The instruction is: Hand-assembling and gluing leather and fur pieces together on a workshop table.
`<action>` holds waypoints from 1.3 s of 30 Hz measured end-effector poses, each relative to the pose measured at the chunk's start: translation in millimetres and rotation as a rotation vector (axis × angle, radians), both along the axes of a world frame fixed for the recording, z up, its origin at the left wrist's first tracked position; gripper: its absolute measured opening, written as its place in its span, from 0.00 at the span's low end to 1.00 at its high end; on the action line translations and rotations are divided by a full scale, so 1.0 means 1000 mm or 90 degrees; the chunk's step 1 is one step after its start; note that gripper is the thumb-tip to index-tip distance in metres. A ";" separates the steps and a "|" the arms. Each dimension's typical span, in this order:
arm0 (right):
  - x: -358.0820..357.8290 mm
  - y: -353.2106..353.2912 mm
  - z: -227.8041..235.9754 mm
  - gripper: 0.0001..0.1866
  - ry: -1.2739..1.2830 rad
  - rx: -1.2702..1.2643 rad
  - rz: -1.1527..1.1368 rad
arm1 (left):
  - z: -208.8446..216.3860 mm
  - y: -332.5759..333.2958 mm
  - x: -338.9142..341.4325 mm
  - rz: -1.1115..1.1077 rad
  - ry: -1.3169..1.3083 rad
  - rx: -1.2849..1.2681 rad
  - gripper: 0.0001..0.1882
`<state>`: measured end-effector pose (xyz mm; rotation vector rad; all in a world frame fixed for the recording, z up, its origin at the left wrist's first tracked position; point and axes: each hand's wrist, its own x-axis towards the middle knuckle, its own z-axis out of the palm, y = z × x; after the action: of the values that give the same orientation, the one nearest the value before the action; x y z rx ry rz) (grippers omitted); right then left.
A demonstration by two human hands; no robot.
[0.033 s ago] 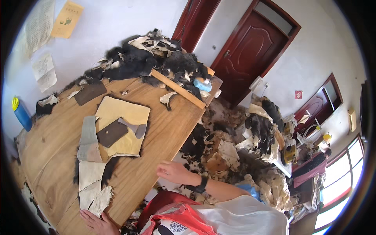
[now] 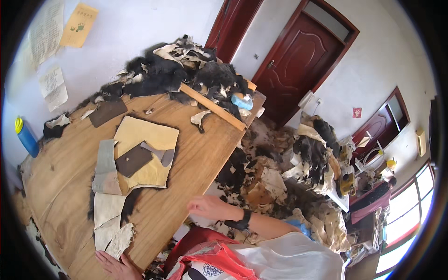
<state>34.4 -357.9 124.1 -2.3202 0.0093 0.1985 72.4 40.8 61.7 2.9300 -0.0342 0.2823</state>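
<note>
Head view shows the left hand spread open, touching the lower end of a cream, torn-edged hide strip on the brown wooden desk; the right hand curls near the desk's right edge, its grip unclear. Bare wood separates strip and edge; a blue, yellow-capped bottle, contents hidden, is at the left.

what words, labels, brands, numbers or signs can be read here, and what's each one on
None can be read reliably.
Upper white sheet on the wall: rows of writing, too small.
Lower white sheet: writing, too small.
Yellow-orange sheet: characters above a green picture, too blurred.
Red square sign: pale marks, too small.
Round emblem on clothing: no legible lettering.
</note>
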 end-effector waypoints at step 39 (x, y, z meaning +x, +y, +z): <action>0.338 -0.288 0.081 0.08 -0.231 -0.510 0.093 | 0.063 -0.081 -0.093 0.273 -0.075 -0.731 0.15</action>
<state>372.7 -646.0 205.4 -3.1243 -0.3166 -0.1989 -20.7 -40.2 124.2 1.7489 0.5470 0.3693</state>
